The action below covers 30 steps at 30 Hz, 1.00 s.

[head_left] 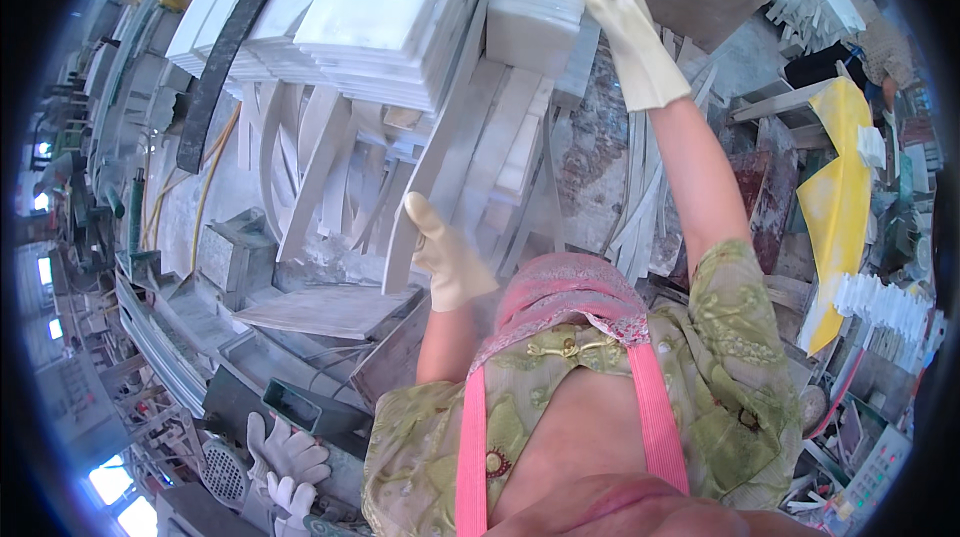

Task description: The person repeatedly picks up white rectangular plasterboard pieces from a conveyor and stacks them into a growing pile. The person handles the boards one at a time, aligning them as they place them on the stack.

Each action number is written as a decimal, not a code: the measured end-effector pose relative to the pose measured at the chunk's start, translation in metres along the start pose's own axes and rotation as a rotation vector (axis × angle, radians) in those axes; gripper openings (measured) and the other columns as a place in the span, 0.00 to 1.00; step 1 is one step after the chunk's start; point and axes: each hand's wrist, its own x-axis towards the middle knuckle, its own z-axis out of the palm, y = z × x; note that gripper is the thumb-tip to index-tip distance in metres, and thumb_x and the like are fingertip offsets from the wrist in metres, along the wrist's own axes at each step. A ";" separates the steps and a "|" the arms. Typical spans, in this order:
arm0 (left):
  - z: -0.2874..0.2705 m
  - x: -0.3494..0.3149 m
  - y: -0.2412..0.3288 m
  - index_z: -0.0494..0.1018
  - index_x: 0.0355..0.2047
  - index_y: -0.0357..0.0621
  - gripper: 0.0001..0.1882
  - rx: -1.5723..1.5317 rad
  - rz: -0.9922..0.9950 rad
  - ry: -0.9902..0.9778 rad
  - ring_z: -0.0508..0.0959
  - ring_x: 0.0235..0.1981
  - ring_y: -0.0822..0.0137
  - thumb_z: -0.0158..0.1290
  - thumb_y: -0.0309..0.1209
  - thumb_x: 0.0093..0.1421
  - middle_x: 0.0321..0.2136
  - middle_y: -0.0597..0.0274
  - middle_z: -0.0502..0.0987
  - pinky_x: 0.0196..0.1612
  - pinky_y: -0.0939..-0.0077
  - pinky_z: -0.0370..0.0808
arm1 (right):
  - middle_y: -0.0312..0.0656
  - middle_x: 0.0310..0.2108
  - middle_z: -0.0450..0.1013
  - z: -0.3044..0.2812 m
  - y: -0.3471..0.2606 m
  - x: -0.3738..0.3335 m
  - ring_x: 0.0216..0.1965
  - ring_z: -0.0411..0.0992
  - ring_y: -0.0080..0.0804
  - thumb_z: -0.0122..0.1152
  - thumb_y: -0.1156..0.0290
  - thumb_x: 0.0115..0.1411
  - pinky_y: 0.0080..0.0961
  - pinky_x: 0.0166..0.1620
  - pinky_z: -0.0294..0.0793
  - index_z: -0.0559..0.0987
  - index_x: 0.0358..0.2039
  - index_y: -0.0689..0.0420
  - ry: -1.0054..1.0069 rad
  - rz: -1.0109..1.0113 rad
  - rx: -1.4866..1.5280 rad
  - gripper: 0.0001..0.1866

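Note:
I wear pale rubber gloves. My right hand (625,22) is raised high, its fingers laid flat against the side of a stack of white marble tiles (535,2). My left hand (447,255) is lower, near the bottom end of a long white stone strip (440,162) that leans against the piles; its thumb points up and the fingers look spread, and I cannot tell if it touches the strip. A bigger stack of white slabs (375,22) lies to the left of the tiles.
Curved white stone mouldings (310,152) lean under the stacks. A flat slab (320,309) rests on a grey machine at the left. A yellow sheet (838,197) hangs at the right. White gloves (285,457) lie at the lower left. Another person (885,52) is at the far right.

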 end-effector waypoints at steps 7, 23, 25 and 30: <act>-0.008 0.014 -0.014 0.74 0.56 0.34 0.31 0.227 -0.139 0.204 0.78 0.49 0.59 0.47 0.53 0.73 0.51 0.50 0.80 0.54 0.63 0.74 | 0.43 0.76 0.49 -0.008 0.001 -0.062 0.76 0.47 0.34 0.42 0.46 0.74 0.31 0.74 0.49 0.52 0.75 0.57 -0.003 0.289 0.332 0.38; -0.019 0.041 -0.015 0.77 0.50 0.27 0.41 0.131 0.321 -0.064 0.82 0.47 0.56 0.43 0.62 0.71 0.46 0.45 0.82 0.58 0.60 0.74 | 0.45 0.75 0.51 0.017 0.090 -0.025 0.76 0.47 0.36 0.35 0.45 0.75 0.33 0.73 0.49 0.52 0.75 0.57 -0.083 0.109 0.048 0.37; -0.018 0.038 -0.013 0.77 0.50 0.26 0.41 0.104 0.332 -0.097 0.83 0.48 0.55 0.43 0.61 0.71 0.46 0.43 0.82 0.59 0.59 0.74 | 0.45 0.75 0.52 0.007 0.097 -0.026 0.76 0.47 0.36 0.34 0.45 0.76 0.33 0.73 0.49 0.52 0.75 0.57 -0.070 0.067 -0.280 0.37; -0.015 0.035 -0.018 0.74 0.52 0.25 0.40 0.007 0.325 -0.086 0.83 0.48 0.52 0.41 0.59 0.72 0.47 0.40 0.81 0.61 0.58 0.74 | 0.48 0.76 0.50 -0.033 0.082 -0.042 0.76 0.45 0.39 0.31 0.51 0.77 0.40 0.74 0.45 0.49 0.76 0.58 -0.028 0.134 -1.691 0.34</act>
